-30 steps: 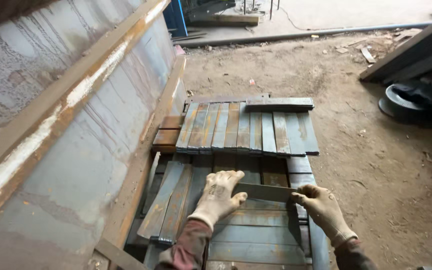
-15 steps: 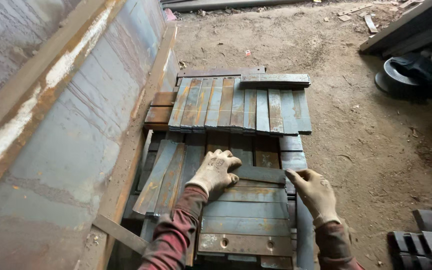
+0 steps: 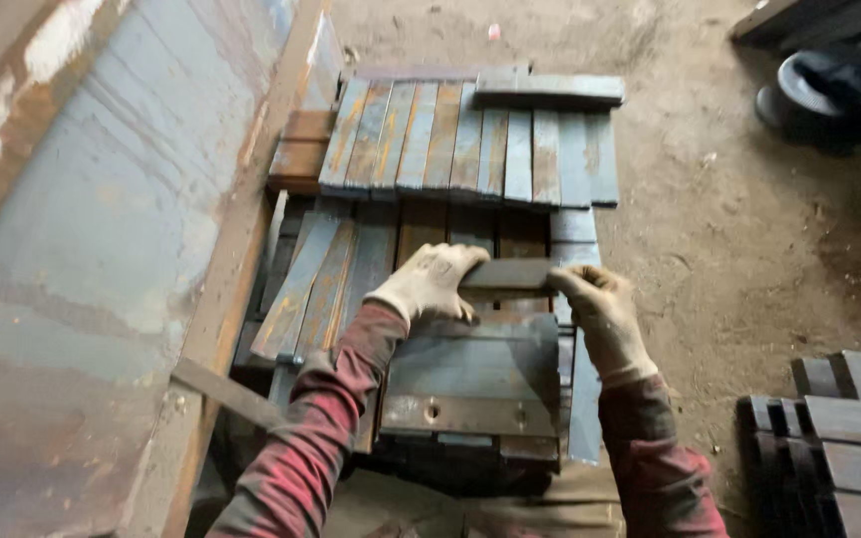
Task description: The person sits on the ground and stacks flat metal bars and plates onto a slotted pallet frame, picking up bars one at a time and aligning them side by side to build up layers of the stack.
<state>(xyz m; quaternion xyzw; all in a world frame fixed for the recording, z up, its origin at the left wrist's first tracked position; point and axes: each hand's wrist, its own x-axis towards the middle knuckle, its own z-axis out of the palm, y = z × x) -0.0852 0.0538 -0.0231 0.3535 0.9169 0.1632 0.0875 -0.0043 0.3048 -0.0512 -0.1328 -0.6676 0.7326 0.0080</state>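
Both of my hands wear pale work gloves and dark red sleeves. My left hand (image 3: 430, 283) and my right hand (image 3: 600, 319) grip the two ends of a flat dark steel bar (image 3: 506, 274), held crosswise just above a pile of similar bars. Under the bar lies a wider steel plate (image 3: 470, 384) with two small holes along its near edge. Beyond my hands a row of rusty flat steel bars (image 3: 470, 139) lies side by side, with one bar (image 3: 550, 88) laid across its far end.
A large rusty steel beam or panel (image 3: 102, 249) runs along the left. Dirt floor (image 3: 749, 249) spreads to the right. A black round object (image 3: 819, 95) sits at the top right. Another stack of steel bars (image 3: 839, 428) stands at the lower right.
My hands have drawn closer together on the bar and lifted it slightly. The camera has tilted downward, so the stack appears higher in view.
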